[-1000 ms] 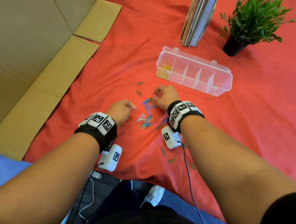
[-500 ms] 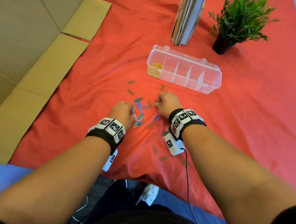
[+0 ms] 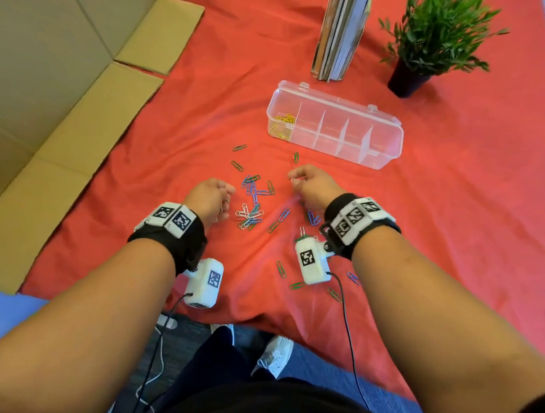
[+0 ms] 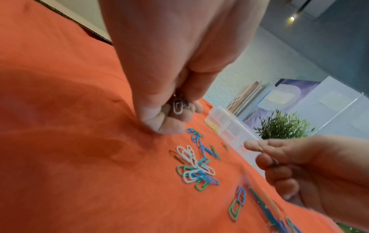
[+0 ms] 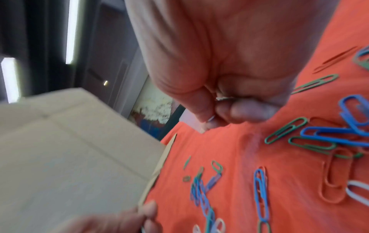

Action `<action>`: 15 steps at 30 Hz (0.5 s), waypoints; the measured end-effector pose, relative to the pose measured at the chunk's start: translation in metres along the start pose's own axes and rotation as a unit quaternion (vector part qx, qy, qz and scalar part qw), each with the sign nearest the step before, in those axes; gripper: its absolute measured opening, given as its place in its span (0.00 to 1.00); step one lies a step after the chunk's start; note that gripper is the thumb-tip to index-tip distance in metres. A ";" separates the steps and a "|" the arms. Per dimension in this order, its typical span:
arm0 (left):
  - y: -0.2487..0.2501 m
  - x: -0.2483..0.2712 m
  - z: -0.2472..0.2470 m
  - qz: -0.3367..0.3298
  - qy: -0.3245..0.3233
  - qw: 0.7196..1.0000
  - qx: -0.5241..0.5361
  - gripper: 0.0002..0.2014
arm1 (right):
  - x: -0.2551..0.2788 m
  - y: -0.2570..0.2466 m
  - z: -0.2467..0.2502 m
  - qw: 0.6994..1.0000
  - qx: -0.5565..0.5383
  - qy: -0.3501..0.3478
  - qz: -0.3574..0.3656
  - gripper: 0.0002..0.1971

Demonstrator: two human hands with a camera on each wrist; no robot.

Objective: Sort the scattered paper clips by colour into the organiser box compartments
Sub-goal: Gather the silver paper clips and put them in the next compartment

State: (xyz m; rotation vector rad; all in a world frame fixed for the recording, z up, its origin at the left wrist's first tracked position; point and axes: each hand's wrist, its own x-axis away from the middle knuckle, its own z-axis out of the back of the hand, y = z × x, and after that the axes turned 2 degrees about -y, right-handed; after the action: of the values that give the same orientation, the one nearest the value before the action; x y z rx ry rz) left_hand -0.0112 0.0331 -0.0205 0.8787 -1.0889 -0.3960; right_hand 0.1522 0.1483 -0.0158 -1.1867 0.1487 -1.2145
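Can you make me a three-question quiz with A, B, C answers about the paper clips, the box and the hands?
1. Where are the yellow clips?
A. In the end compartment of the organiser box
B. Under the plant
C. On the cardboard

2. What colour is the cloth under the scattered clips?
A. Blue
B. Red-orange
C. Black

3. What is the left hand doing?
A. Lying flat and open
B. Gripping the box
C. Pinching white clips

Answers: 1 A, the head view shows yellow only in the box's left end section. 2 B, red-orange cloth fills every view. 3 C, the left wrist view shows white clips between curled fingers.
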 end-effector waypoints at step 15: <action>-0.018 -0.002 -0.012 -0.233 0.018 0.839 -0.491 0.14 | 0.058 0.072 0.040 0.999 0.040 0.005 -0.027 0.12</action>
State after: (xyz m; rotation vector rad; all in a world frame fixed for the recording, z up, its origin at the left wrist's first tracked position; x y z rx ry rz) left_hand 0.0012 0.0289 -0.0382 0.1927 -0.4779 -1.2122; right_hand 0.2478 0.1193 -0.0250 -1.1205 0.0747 -1.2619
